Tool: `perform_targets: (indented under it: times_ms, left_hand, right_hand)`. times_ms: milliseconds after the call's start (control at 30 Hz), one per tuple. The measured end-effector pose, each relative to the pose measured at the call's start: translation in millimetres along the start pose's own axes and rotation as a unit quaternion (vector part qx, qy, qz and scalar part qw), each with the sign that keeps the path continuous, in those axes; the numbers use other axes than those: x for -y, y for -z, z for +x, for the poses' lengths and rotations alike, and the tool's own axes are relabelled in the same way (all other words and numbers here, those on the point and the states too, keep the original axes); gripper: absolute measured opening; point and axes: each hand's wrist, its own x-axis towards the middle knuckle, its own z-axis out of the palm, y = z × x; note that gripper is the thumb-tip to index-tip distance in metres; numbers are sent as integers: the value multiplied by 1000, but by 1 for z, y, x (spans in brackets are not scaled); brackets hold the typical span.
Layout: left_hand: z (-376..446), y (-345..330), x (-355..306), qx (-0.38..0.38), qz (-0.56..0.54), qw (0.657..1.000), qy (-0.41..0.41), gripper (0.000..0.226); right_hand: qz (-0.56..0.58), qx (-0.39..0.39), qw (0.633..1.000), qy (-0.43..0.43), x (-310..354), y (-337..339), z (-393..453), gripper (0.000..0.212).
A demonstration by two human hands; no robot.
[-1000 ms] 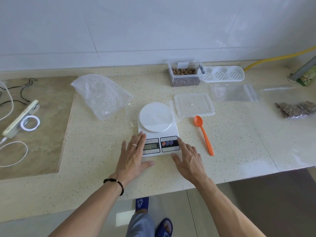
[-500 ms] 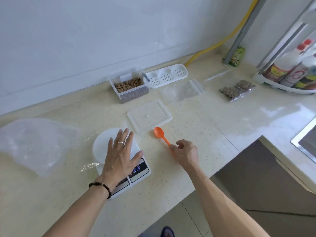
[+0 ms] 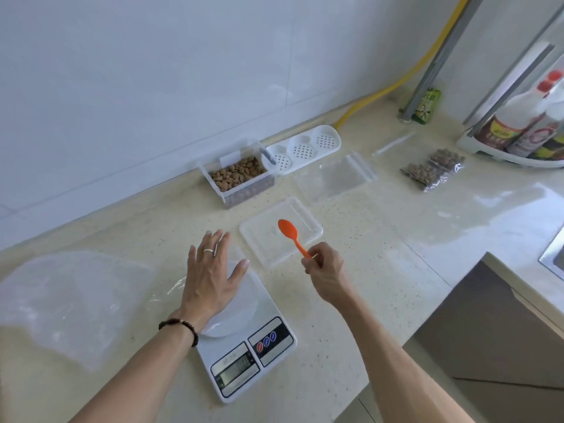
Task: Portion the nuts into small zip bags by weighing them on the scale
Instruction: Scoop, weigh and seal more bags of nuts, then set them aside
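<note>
Nuts (image 3: 236, 175) sit in the clear tub (image 3: 241, 182) on the bench (image 3: 381, 270), beyond the scale (image 3: 244, 346). Your left hand (image 3: 213, 276) lies flat, fingers straight, over the scale's platform; your right hand (image 3: 323, 270), beside the scale, pinches the orange spoon (image 3: 291, 235).

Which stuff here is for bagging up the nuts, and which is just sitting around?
For the job: scale, orange spoon, box of nuts, empty zip bag, filled bags.
Just lying about: sauce bottles, yellow hose, white tray.
</note>
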Motion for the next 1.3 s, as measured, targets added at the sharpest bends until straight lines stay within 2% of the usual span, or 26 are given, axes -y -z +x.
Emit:
perform_targets:
  times_ms: [67, 167, 267, 333, 367, 433, 500, 600, 767, 833, 967, 1167, 1233, 1300]
  left_hand:
    - [1, 5, 10, 5, 2, 1000, 14, 80]
    - [2, 10, 21, 14, -10, 999, 35, 64]
    - [1, 16, 29, 35, -9, 998, 46, 63]
    - [2, 20, 30, 54, -8, 997, 57, 66]
    - [3, 21, 30, 56, -15, 996, 64, 60]
    - [8, 25, 30, 45, -63, 994, 73, 38]
    - [13, 34, 26, 24, -161, 983, 79, 16]
    - [18, 56, 15, 36, -298, 948, 101, 20]
    - [24, 89, 2, 17, -384, 920, 80, 21]
    - [26, 100, -2, 24, -386, 919, 78, 19]
    - [28, 117, 6, 41, -366, 923, 108, 24]
    - [29, 122, 27, 12, -317, 941, 120, 28]
    - [30, 122, 33, 18, -290, 949, 118, 29]
    - [34, 119, 39, 14, -200, 973, 114, 24]
  right_hand:
    - [-31, 16, 999, 5, 19, -22, 7, 10]
    - [-43, 79, 995, -32, 34, -47, 15, 21]
    - [-45, 135, 988, -58, 43, -57, 20, 11]
    - [-24, 146, 988, -48, 51, -55, 19, 8]
    - [-9, 150, 988, -35, 57, -53, 18, 8]
    - [12, 161, 987, -1, 70, -44, 17, 8]
    - [9, 166, 986, 26, 84, -33, 18, 6]
    - [-21, 186, 981, 48, 101, -16, 23, 8]
    - [-56, 285, 954, 73, 131, 7, 33, 9]
    - [-78, 301, 945, 97, 145, 15, 37, 9]
    - [-91, 232, 956, 154, 165, 24, 50, 10]
    - [-47, 196, 968, 149, 166, 28, 67, 10]
    - [-40, 204, 967, 150, 165, 25, 69, 7]
    - [-39, 211, 966, 147, 163, 19, 70, 7]
